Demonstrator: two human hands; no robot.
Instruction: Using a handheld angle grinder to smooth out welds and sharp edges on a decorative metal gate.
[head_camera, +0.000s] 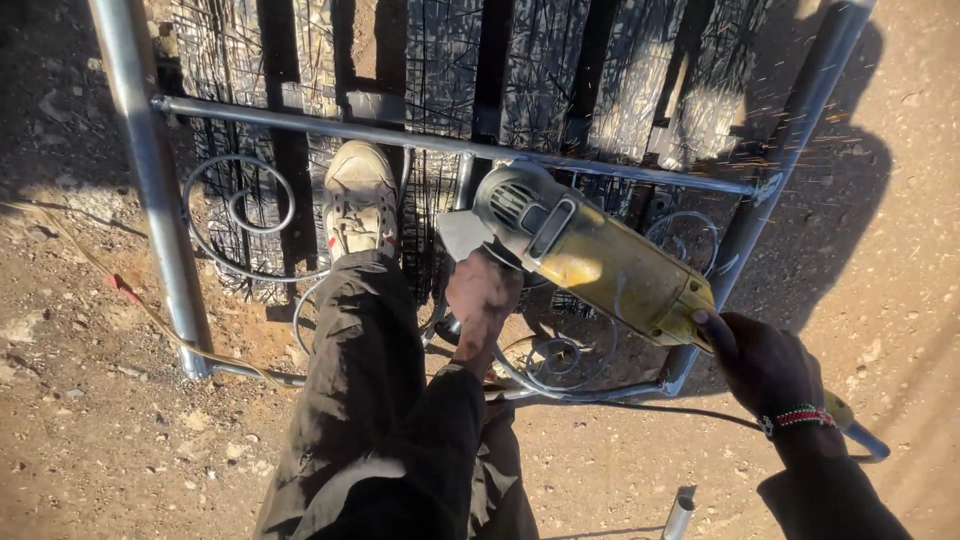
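Right hand (762, 362) grips the rear of a yellow angle grinder (590, 255); left hand (483, 298) clenches its side handle. Grinder sits over a steel scrollwork gate frame (150, 180) on the ground.

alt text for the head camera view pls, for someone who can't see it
A person holds a yellow angle grinder in both hands over a metal gate frame lying on dirt: left hand near the grinder's head, right hand at its rear. One shoe stands on the frame beside curled scrollwork, and sparks scatter at upper right.
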